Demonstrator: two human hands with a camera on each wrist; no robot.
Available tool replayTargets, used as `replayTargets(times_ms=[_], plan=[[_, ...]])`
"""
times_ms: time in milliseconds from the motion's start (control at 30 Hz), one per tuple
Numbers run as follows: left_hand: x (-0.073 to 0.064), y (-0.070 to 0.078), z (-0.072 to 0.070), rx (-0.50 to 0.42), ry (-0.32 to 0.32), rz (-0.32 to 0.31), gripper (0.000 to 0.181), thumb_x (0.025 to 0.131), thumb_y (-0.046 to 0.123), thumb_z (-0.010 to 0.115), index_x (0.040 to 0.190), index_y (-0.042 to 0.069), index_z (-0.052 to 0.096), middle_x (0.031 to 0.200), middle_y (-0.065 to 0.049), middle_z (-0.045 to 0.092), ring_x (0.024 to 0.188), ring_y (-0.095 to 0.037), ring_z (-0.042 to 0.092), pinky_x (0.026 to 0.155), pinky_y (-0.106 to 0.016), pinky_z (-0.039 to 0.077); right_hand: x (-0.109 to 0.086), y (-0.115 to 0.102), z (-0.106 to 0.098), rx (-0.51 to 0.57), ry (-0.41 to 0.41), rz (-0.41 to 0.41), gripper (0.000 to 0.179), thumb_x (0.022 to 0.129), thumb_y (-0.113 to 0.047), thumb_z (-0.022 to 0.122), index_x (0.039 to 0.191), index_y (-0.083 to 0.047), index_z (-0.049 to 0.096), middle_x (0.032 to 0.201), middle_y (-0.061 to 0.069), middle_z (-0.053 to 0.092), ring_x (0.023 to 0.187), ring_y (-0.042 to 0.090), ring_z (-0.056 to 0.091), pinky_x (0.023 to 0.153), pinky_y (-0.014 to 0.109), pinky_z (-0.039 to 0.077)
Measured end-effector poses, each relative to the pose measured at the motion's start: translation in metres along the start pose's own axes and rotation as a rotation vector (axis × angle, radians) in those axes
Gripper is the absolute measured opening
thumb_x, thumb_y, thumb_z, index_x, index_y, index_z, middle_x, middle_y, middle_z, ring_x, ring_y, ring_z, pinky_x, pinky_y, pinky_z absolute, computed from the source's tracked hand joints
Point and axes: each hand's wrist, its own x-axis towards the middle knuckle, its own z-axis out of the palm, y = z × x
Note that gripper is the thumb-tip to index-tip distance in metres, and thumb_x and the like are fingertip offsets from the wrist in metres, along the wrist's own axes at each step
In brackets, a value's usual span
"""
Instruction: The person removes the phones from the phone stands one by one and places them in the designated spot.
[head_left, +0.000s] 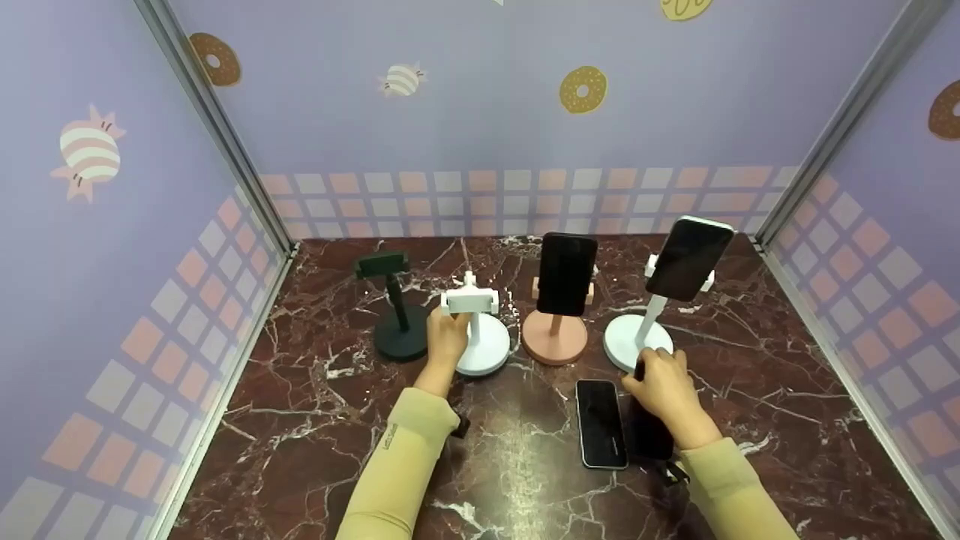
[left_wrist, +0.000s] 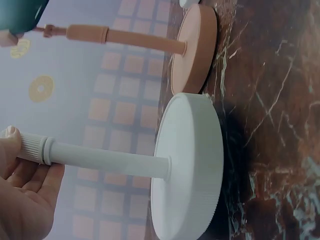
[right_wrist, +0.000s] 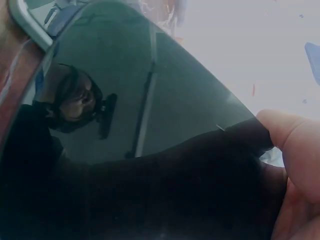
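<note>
My left hand (head_left: 448, 339) grips the upper post of a white phone stand (head_left: 484, 346), whose holder at the top carries no phone. In the left wrist view, fingers and thumb wrap the ribbed collar of that post, and its round base stands on the table. My right hand (head_left: 664, 382) pinches a dark smartphone (right_wrist: 165, 150) at one edge, thumb on the glossy screen side. A second smartphone (head_left: 601, 424) lies flat on the table, just left of the held one. Part of the held phone is hidden behind my right hand in the head view.
A black phone stand (head_left: 403, 332) without a phone stands at left. Right of the gripped stand, a pink stand (head_left: 555, 337) bears a black phone (head_left: 568, 274). Another white stand (head_left: 637, 342) at far right holds a tilted phone (head_left: 690, 259). Patterned walls enclose the marble table (head_left: 315, 465).
</note>
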Motion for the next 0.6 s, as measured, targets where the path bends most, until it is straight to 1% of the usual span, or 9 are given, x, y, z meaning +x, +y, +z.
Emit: replayTargets(times_ms=[33,67,133,200,267,367,467,533,600], plan=[[0.002,-0.001,0.000,-0.020,0.000,-0.026,0.028,0.094,0.020,0.067,0.101,-0.006,0.076,0.092,-0.027,0.075,0.075,-0.033,0.063,0.076,-0.056,0.056,0.000,0.001,0.001,-0.003,-0.007,0.001,0.022,0.076,-0.015,0.074,0.081,-0.001,0.058,0.084,0.022,0.060,0.090,0.046,0.049,0.059,0.058,0.049],[0.004,-0.003,0.000,-0.025,-0.001,-0.036,0.028,0.094,0.020,0.067,0.098,-0.006,0.076,0.090,-0.027,0.075,0.073,-0.029,0.059,0.074,-0.054,0.056,0.001,0.002,0.002,-0.006,-0.016,0.004,0.022,0.076,-0.015,0.073,0.081,-0.001,0.058,0.084,0.021,0.060,0.091,0.047,0.049,0.059,0.059,0.049],[0.008,-0.005,0.000,-0.019,-0.004,-0.035,0.028,0.095,0.021,0.066,0.095,-0.006,0.075,0.085,-0.025,0.073,0.071,-0.024,0.050,0.070,-0.050,0.054,0.001,0.004,0.003,-0.012,-0.034,0.010,0.021,0.076,-0.016,0.072,0.081,-0.001,0.058,0.085,0.022,0.061,0.092,0.048,0.050,0.059,0.060,0.049],[0.012,-0.007,0.002,0.006,-0.001,-0.031,0.028,0.095,0.020,0.065,0.091,-0.007,0.074,0.080,-0.024,0.072,0.069,-0.023,0.047,0.067,-0.047,0.052,0.002,0.006,0.005,-0.018,-0.053,0.015,0.021,0.076,-0.016,0.071,0.082,0.000,0.059,0.086,0.023,0.061,0.094,0.050,0.051,0.059,0.061,0.050],[0.015,-0.008,0.003,0.004,-0.012,-0.050,0.030,0.096,0.021,0.065,0.087,-0.007,0.073,0.074,-0.022,0.068,0.068,-0.022,0.044,0.065,-0.043,0.048,0.003,0.008,0.007,-0.024,-0.075,0.019,0.021,0.076,-0.016,0.071,0.082,0.000,0.059,0.087,0.023,0.062,0.095,0.051,0.051,0.059,0.062,0.050],[0.019,-0.009,0.004,-0.010,-0.016,-0.079,0.031,0.094,0.021,0.066,0.090,-0.008,0.073,0.077,-0.022,0.069,0.071,-0.022,0.046,0.068,-0.044,0.050,0.005,0.011,0.009,-0.035,-0.112,0.018,0.021,0.076,-0.017,0.070,0.082,0.000,0.059,0.089,0.024,0.062,0.096,0.051,0.051,0.060,0.062,0.050],[0.022,-0.010,0.005,-0.023,-0.015,-0.106,0.031,0.094,0.022,0.067,0.096,-0.009,0.074,0.085,-0.027,0.071,0.076,-0.025,0.050,0.078,-0.051,0.054,0.006,0.012,0.011,-0.042,-0.144,0.011,0.022,0.076,-0.018,0.070,0.083,0.001,0.060,0.090,0.024,0.063,0.097,0.050,0.051,0.061,0.063,0.050],[0.024,-0.011,0.006,-0.033,-0.011,-0.115,0.032,0.093,0.021,0.067,0.102,-0.008,0.074,0.093,-0.029,0.073,0.080,-0.028,0.053,0.084,-0.055,0.054,0.007,0.014,0.012,-0.046,-0.157,0.001,0.024,0.076,-0.019,0.070,0.083,0.001,0.060,0.089,0.024,0.063,0.096,0.050,0.051,0.061,0.063,0.050],[0.026,-0.013,0.007,-0.036,-0.010,-0.110,0.032,0.092,0.021,0.067,0.105,-0.008,0.074,0.098,-0.029,0.074,0.083,-0.031,0.059,0.088,-0.055,0.055,0.007,0.015,0.013,-0.046,-0.165,-0.006,0.024,0.076,-0.019,0.071,0.084,0.002,0.060,0.089,0.025,0.063,0.094,0.049,0.051,0.061,0.063,0.050]])
